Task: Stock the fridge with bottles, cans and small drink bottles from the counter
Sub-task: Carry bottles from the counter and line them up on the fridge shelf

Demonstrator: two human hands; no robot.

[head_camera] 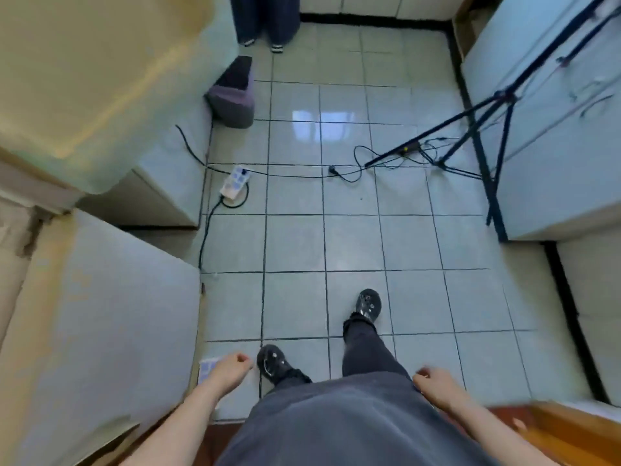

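Hands hang loosely curled, empty: left hand [232,366] by cabinet [117,297] edge, right hand [433,381] over open floor [420,247]

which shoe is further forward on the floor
The right shoe, out ahead on the tiled floor with its trouser leg stretched forward; the left shoe sits back, close beside the left hand.

You will find no readable text, label, brand, number or sign anywhere in this head view.
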